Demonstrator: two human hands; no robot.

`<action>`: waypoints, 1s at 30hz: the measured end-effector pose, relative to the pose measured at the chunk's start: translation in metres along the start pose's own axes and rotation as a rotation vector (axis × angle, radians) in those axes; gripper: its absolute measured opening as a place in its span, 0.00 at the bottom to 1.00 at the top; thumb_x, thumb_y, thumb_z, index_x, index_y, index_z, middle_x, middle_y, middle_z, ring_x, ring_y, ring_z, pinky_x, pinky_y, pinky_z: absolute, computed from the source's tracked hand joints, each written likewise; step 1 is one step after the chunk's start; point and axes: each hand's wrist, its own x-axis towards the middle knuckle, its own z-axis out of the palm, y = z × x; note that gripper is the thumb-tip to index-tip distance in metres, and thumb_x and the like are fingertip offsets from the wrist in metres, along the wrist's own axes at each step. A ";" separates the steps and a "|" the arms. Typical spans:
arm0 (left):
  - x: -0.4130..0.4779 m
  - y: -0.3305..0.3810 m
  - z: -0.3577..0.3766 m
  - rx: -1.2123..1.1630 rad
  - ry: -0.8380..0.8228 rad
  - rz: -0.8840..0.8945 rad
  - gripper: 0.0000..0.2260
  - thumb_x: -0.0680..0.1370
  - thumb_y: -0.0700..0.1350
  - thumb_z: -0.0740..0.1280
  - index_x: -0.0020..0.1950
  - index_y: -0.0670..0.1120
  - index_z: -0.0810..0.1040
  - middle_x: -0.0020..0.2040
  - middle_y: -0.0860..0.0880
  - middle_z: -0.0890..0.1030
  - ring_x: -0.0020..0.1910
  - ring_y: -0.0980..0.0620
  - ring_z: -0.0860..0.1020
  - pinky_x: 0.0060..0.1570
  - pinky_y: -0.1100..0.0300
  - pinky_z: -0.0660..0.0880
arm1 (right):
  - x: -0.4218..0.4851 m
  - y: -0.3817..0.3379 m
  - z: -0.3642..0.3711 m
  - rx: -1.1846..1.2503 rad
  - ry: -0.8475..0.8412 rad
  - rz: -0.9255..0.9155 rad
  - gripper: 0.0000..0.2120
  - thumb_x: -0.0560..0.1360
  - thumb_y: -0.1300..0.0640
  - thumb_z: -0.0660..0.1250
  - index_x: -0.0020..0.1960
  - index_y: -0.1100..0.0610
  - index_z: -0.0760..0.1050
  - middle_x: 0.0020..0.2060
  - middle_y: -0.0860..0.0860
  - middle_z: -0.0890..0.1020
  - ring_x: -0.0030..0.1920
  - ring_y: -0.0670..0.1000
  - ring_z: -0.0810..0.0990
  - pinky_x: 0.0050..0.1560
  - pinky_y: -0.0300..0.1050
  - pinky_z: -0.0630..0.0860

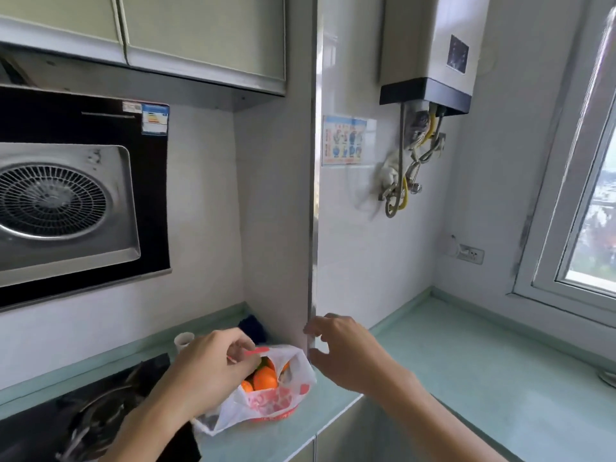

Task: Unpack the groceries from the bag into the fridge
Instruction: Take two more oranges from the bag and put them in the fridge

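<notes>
A white plastic bag (266, 403) with red print sits on the pale green counter (466, 355), against the corner of a wall column. Its mouth is open and several oranges (265, 378) show inside. My left hand (210, 371) pinches the bag's red-edged rim at the left side of the opening. My right hand (346, 351) hovers just right of the bag with fingers loosely spread, holding nothing, near the column's metal edge. No fridge is in view.
A black gas stove (83, 418) with a pan lies at lower left. A white cup (184, 341) and a dark cloth (252, 326) sit behind the bag. A range hood (66, 201), a water heater (430, 55) and a window (586, 211) hang around.
</notes>
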 end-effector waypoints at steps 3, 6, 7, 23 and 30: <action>0.048 -0.019 -0.017 -0.005 0.006 -0.002 0.08 0.74 0.60 0.68 0.50 0.60 0.80 0.43 0.63 0.82 0.47 0.64 0.79 0.58 0.53 0.75 | 0.048 -0.003 0.004 0.020 0.021 0.016 0.17 0.78 0.56 0.63 0.67 0.49 0.74 0.60 0.48 0.78 0.57 0.50 0.79 0.51 0.38 0.73; 0.088 -0.036 -0.026 0.002 -0.015 0.015 0.11 0.71 0.63 0.65 0.50 0.62 0.79 0.43 0.66 0.81 0.47 0.64 0.79 0.55 0.54 0.77 | 0.089 -0.005 0.007 0.020 0.031 0.037 0.18 0.78 0.54 0.63 0.68 0.49 0.73 0.62 0.48 0.78 0.59 0.51 0.78 0.57 0.42 0.75; 0.100 -0.043 -0.025 -0.001 -0.036 0.018 0.11 0.72 0.63 0.65 0.51 0.62 0.79 0.44 0.66 0.81 0.47 0.65 0.79 0.55 0.55 0.77 | 0.100 -0.005 0.011 0.017 0.028 0.045 0.18 0.78 0.53 0.63 0.67 0.49 0.73 0.62 0.48 0.78 0.59 0.51 0.78 0.58 0.44 0.75; 0.203 -0.153 0.035 0.021 -0.251 -0.085 0.08 0.77 0.54 0.68 0.53 0.54 0.80 0.46 0.59 0.80 0.46 0.61 0.79 0.48 0.62 0.78 | 0.216 0.035 0.125 0.065 -0.168 0.031 0.17 0.78 0.51 0.66 0.66 0.51 0.75 0.61 0.48 0.80 0.55 0.49 0.81 0.55 0.41 0.80; 0.247 -0.169 0.078 0.047 -0.301 -0.164 0.09 0.77 0.54 0.66 0.54 0.53 0.79 0.49 0.57 0.81 0.49 0.58 0.80 0.51 0.56 0.79 | 0.258 0.077 0.179 0.114 -0.249 -0.013 0.16 0.78 0.51 0.66 0.65 0.52 0.76 0.58 0.48 0.81 0.54 0.48 0.82 0.52 0.41 0.81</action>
